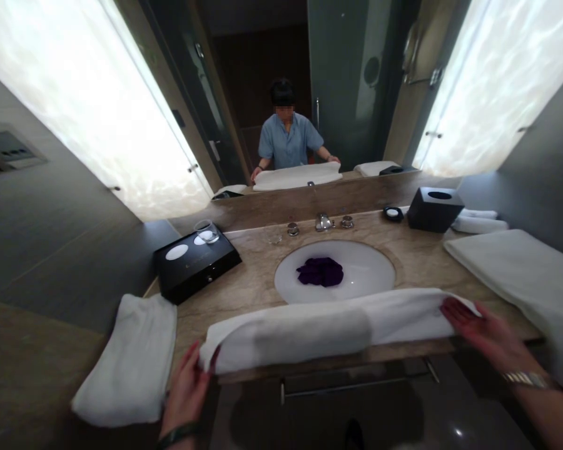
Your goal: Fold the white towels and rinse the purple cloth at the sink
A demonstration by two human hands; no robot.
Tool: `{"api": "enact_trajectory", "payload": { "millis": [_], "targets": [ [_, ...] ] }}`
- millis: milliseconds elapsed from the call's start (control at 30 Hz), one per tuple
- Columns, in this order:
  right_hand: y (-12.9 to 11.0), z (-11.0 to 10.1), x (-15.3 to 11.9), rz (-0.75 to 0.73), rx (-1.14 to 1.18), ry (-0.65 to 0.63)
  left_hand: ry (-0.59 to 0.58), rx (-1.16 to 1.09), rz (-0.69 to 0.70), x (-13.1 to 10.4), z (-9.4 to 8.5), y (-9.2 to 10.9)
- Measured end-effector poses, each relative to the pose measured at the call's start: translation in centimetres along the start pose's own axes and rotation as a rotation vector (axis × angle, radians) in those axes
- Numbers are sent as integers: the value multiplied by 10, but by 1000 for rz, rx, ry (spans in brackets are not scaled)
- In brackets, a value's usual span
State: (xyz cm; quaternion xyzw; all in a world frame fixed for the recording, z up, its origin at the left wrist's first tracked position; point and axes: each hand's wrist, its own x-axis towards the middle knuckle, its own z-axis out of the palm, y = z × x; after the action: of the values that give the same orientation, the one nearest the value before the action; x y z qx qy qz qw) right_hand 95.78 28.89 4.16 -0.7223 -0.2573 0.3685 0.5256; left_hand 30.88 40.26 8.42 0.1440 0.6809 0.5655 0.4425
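A long white folded towel (309,328) stretches between my hands in front of the sink, along the counter's front edge. My left hand (187,384) is closed on its left end, thumb on the near side. My right hand (483,328) grips the right end, with some fingers partly hidden by the cloth. Behind the towel is the white oval sink (370,275), with a crumpled dark purple cloth (321,272) lying in it.
A black box (194,262) with a glass on it stands left, beside a folded white towel (126,362). At right are a black tissue box (434,209), rolled white cloths (481,222) and a large towel (525,269). The faucet (324,221) stands behind the sink. Below hangs a metal bar (356,387).
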Motion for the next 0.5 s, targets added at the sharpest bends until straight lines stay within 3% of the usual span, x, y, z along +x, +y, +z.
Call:
{"api": "enact_trajectory", "payload": {
  "millis": [100,200,267,333,433,500],
  "targets": [
    [-13,38,27,-29,-13,40,-43,-1,33,13,50,-2],
    [-16,74,28,-198,-317,9,-38,34,129,14,55,-9],
    [-24,113,26,-366,-545,-188,-23,54,194,5,40,-13],
    [-37,168,27,-466,-650,-455,12,79,235,-11,19,-17],
    [-59,256,33,-490,-713,-774,65,139,230,-40,-21,-30],
    [-74,295,31,-482,-789,-930,99,171,199,-59,-52,-43]
  ]
}}
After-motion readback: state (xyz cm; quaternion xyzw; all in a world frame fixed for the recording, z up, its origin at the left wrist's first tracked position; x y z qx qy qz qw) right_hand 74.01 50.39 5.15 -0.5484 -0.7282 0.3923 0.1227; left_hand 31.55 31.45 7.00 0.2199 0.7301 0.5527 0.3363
